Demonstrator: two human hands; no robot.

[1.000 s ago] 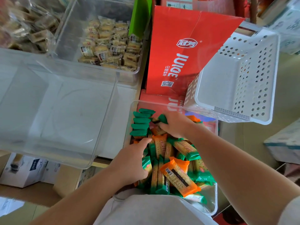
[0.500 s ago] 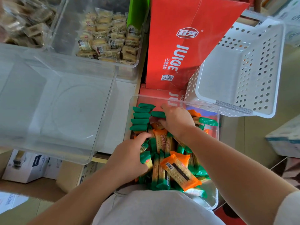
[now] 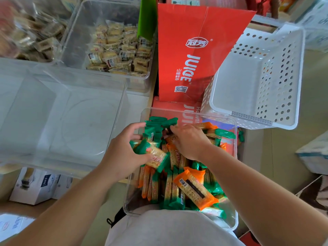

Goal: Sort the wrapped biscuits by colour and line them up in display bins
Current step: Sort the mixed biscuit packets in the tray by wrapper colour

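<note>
Head view: the left hand [image 3: 124, 153] curls thumb and fingers round a green packet [image 3: 156, 153] above the clear bin [image 3: 236, 157], which holds a pile of green and orange biscuits [image 3: 195, 189]. The right hand [image 3: 190, 141] reaches in beside a row of green packets [image 3: 156, 122] at the far left corner. Its fingertips are buried, so its hold cannot be told. A grey shirt [image 3: 168, 231] hides the bin's near edge.

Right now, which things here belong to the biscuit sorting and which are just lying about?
In the job: clear bin; loose green and orange biscuits in it; lined-up green row; green pack gripped by the left hand; right hand at that row.

Just lying about: red juice carton; white perforated basket; bin of pale snacks; white boxes below.
</note>
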